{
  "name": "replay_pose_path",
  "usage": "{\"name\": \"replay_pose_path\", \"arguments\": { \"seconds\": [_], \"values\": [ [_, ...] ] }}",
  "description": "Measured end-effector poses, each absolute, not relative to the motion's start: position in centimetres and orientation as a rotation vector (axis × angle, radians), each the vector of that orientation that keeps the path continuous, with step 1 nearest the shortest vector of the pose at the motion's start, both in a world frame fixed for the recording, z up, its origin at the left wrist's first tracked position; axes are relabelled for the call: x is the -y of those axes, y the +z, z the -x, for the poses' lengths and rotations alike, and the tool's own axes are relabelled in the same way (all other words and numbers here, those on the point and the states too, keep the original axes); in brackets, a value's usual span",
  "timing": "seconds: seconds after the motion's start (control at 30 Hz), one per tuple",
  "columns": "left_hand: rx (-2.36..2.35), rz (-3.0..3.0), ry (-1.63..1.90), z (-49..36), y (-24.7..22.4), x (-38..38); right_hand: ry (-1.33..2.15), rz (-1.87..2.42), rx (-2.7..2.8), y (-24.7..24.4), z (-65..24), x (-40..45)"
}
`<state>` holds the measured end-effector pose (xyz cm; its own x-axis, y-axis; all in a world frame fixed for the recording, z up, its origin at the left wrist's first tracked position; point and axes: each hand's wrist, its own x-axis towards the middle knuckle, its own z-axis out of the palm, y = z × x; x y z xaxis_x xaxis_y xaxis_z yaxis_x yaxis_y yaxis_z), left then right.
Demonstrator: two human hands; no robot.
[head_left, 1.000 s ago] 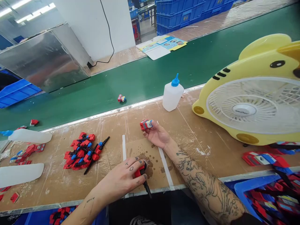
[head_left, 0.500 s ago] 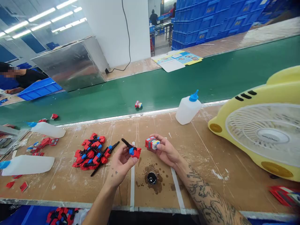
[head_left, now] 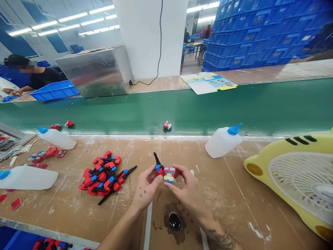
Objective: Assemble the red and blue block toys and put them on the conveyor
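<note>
Between thumb and fingers, my left hand [head_left: 147, 187] holds a small red, blue and black toy arm piece [head_left: 159, 168], its black rod pointing up. My right hand [head_left: 186, 182] grips a toy robot body [head_left: 170, 174] in red, grey, white and yellow. The two pieces meet side by side; whether they are joined I cannot tell. Below the hands, a small round cap of dark liquid [head_left: 174, 221] sits in a wet stain on the cardboard. Left of my left hand lies a pile of similar red, blue and black pieces [head_left: 104, 175].
White bottles with blue nozzles stand or lie at right [head_left: 222, 142] and left [head_left: 58, 139]. A yellow fan [head_left: 262, 152] takes up the right side. Behind runs a green conveyor belt [head_left: 125, 114] carrying a toy body [head_left: 167, 125]. A co-worker [head_left: 47, 78] sits at far left by a blue crate.
My hands have come together, bringing the arm piece against the side of the toy body. The toy body has turned in my right hand. The head view has shifted and levelled.
</note>
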<state>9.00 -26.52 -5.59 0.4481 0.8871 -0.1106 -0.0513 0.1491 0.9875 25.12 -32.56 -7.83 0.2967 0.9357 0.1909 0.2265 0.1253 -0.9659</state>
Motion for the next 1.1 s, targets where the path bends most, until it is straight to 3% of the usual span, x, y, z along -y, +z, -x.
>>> {"name": "replay_pose_path", "arguments": {
  "seconds": [0.17,0.3,0.4,0.47,0.7,0.9,1.1],
  "values": [
    [-0.881,-1.229,1.116,-12.0,-4.6,24.9,0.261,1.239,1.486,-6.4,-23.2,28.8],
    [-0.939,-1.357,1.232,-13.3,-3.8,19.3,0.293,1.205,1.51,-6.1,-23.5,23.3],
    [-1.141,-1.714,1.031,-13.0,-4.0,12.7,0.531,1.279,1.446,-6.5,-26.8,18.3],
    [-1.307,-1.935,0.837,-12.7,-4.3,8.2,0.678,1.546,1.196,-7.0,-30.0,15.0],
    [-1.466,-2.228,0.264,-14.1,-4.9,-2.1,0.603,1.985,1.004,-7.5,-36.5,6.6],
    [-1.514,-2.225,-0.201,-17.2,-4.7,-4.6,0.535,1.763,1.337,-7.7,-33.3,10.0],
    [-1.564,-2.217,-0.248,-18.4,-5.1,-4.4,0.427,1.199,1.517,-7.4,-31.1,20.7]
  ]
}}
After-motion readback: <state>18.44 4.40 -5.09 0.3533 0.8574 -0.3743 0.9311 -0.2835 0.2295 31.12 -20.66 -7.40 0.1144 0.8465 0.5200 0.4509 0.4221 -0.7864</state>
